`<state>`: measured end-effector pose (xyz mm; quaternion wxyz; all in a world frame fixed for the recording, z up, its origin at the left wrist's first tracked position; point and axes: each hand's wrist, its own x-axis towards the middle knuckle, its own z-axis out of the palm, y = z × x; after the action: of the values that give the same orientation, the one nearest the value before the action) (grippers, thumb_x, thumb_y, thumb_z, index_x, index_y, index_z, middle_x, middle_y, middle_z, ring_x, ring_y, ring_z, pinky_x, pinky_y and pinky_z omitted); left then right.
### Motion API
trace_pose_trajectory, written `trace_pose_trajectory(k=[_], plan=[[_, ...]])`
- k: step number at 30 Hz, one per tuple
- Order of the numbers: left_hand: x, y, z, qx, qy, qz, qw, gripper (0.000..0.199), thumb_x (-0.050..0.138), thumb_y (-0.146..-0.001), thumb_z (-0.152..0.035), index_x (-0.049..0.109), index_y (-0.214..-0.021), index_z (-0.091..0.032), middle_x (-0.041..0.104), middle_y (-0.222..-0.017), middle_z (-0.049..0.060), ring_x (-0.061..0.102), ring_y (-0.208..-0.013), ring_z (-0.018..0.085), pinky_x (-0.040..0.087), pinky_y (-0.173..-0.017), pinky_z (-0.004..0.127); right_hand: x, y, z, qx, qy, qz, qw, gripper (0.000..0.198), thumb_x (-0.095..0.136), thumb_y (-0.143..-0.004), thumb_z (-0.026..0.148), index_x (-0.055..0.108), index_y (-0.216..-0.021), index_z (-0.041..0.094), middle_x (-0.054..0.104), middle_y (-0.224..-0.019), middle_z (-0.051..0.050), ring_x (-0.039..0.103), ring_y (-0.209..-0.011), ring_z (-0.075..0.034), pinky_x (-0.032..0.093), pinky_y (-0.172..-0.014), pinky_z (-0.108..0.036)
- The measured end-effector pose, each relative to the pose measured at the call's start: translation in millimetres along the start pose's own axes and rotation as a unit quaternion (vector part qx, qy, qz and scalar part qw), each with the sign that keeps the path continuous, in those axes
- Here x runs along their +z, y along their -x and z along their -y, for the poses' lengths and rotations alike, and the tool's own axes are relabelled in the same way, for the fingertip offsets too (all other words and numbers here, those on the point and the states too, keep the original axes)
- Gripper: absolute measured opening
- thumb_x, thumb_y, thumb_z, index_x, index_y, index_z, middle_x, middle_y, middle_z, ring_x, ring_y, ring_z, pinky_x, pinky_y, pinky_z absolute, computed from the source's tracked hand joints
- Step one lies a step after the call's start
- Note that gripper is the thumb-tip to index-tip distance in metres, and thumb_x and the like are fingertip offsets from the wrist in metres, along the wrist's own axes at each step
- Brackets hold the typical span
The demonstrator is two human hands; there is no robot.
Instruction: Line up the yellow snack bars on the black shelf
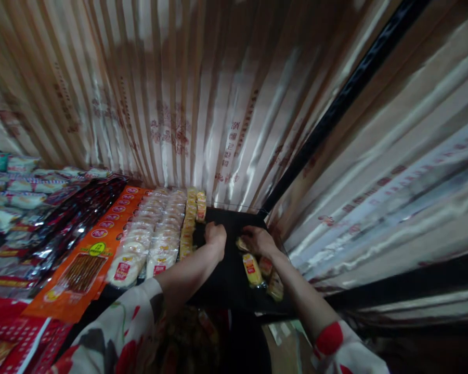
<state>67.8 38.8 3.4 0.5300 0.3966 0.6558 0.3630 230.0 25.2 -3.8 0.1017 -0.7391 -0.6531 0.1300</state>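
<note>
My right hand is closed on a small wrapped snack packet at the right of the black shelf. Just below it lie a yellow packet with a red label and two other small packets, one of them a brownish wrapped piece. My left hand has its fingers curled down beside a row of yellow packets. Whatever those fingers may hold is hidden. A shorter second line of yellow packets stands at the back, just beyond my left hand.
Two rows of round white packaged cakes stand left of the yellow ones. Farther left are an orange snack bag, dark red packets and other bags. Printed curtain-like sheeting hangs behind, with a black pole at right.
</note>
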Motion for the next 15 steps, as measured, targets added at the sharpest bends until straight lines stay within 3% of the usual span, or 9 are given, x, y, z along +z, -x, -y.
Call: trace_pose_trajectory(k=[5, 10, 15], plan=[[-1.7, 33.7, 4.5, -0.052, 0.026, 0.030, 0.998, 0.034, 0.050, -0.075, -0.023, 0.056, -0.109, -0.021, 0.060, -0.116, 0.007, 0.056, -0.108, 0.019, 0.049, -0.083, 0.026, -9.4, 16.5, -13.9, -0.008, 0.008, 0.065, 0.998, 0.028, 0.060, -0.078, 0.029, 0.066, -0.104, 0.021, 0.070, -0.100, -0.005, 0.064, -0.093, -0.020, 0.045, -0.077, -0.026], [-8.8, 53.2, 3.4, -0.083, 0.055, 0.060, 0.993, 0.032, 0.049, -0.075, -0.017, 0.057, -0.107, -0.017, 0.059, -0.112, 0.009, 0.059, -0.099, 0.018, 0.052, -0.069, 0.022, -6.4, 14.7, -1.2, -0.034, 0.009, 0.084, 0.996, 0.026, 0.062, -0.076, 0.032, 0.067, -0.100, 0.022, 0.070, -0.098, -0.004, 0.064, -0.091, -0.020, 0.044, -0.074, -0.025], [-12.7, 60.9, 4.3, -0.102, 0.074, 0.076, 0.989, 0.031, 0.046, -0.077, -0.014, 0.057, -0.106, -0.014, 0.058, -0.111, 0.008, 0.061, -0.080, 0.014, 0.052, -0.063, 0.021, 0.8, 10.0, 15.7, -0.053, 0.016, 0.084, 0.995, 0.018, 0.058, -0.078, 0.022, 0.066, -0.094, 0.019, 0.069, -0.093, -0.005, 0.062, -0.087, -0.017, 0.042, -0.073, -0.024]])
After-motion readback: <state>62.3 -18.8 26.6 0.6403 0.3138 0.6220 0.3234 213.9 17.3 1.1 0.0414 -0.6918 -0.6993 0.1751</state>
